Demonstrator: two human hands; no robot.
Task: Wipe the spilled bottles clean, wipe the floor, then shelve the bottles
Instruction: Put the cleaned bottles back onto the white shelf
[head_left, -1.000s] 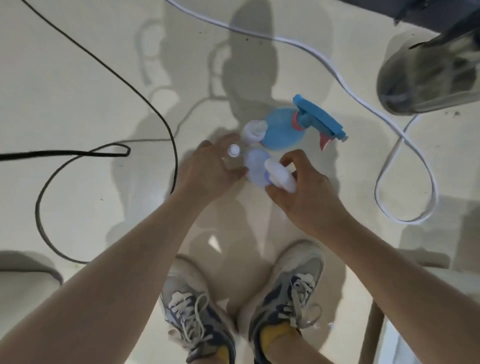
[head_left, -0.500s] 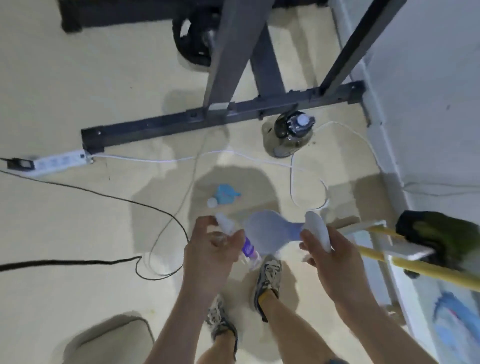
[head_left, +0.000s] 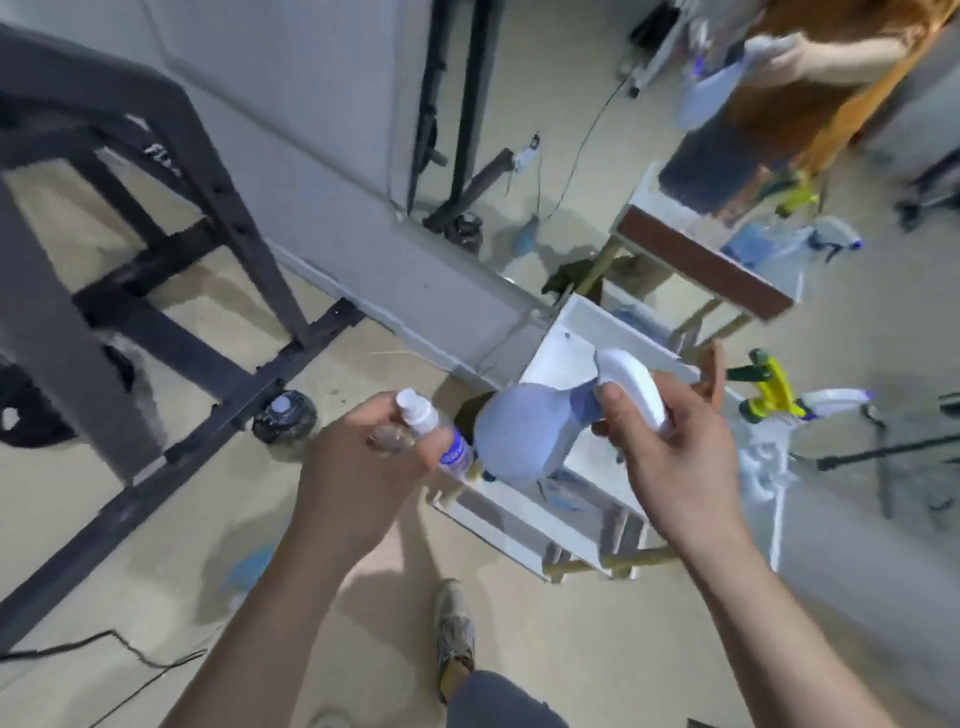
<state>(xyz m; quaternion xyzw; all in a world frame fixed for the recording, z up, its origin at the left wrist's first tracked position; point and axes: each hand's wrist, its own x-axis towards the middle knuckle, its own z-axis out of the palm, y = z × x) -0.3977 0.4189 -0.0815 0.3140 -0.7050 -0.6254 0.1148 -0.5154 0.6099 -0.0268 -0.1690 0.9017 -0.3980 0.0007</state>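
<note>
Pale lavender plastic spray bottle (head_left: 524, 436) hangs in the air, tilted, with the right hand (head_left: 675, 457) clamped round its white trigger head. The left hand (head_left: 363, 467) has its fingers curled round a small clear bottle with a white cap and purple label (head_left: 434, 428), whose lower end sits just beside the spray bottle's body. Both are held in front of a white shelf unit (head_left: 571, 332) standing on the beige floor (head_left: 156, 519). A dark round capped jar (head_left: 284, 415) stands on the floor near a grey metal frame (head_left: 208, 208).
</note>
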